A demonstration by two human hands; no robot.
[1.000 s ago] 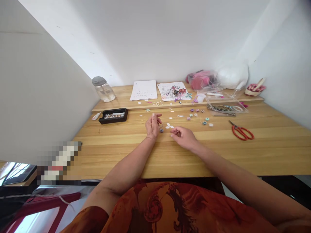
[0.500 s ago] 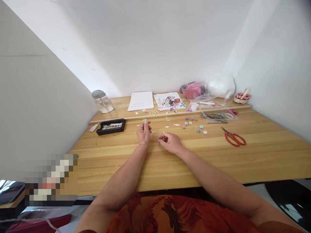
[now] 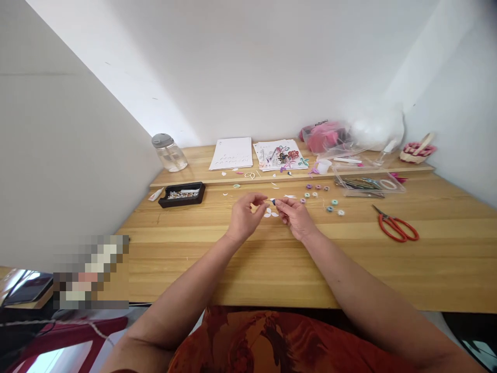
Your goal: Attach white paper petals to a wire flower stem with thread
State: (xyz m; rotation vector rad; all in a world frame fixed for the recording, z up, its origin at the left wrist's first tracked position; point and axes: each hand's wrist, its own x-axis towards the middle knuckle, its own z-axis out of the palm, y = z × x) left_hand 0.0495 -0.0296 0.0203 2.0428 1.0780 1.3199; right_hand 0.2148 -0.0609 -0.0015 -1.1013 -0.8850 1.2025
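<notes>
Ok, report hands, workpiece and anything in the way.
Right hand: pinching small dark-blue piece. Left hand: close by, grip unclear. White petal shapes between hands. Red-handled scissors clear, rightward.

Hands (image 3: pixel 296 216) now closer together, a dark-blue piece (image 3: pixel 273 202) (partly covered) newly visible at the right one's fingertips

That tiny held piece (image 3: pixel 273 202) is dark blue, and the petal shapes (image 3: pixel 267 214) by it are plain white. The blouse (image 3: pixel 252 339) is rust-orange, swirled with darker brownish red. I see honey-coloured grain streaking the table (image 3: pixel 202 269), orange-red handles on the scissors (image 3: pixel 388 219), and small spools (image 3: pixel 329 209) in purple, pink, mint, teal and white. The basket (image 3: pixel 417 152) mixes pink with cream; the tray (image 3: pixel 176 202) is black, the bottle lid (image 3: pixel 162 140) grey.
</notes>
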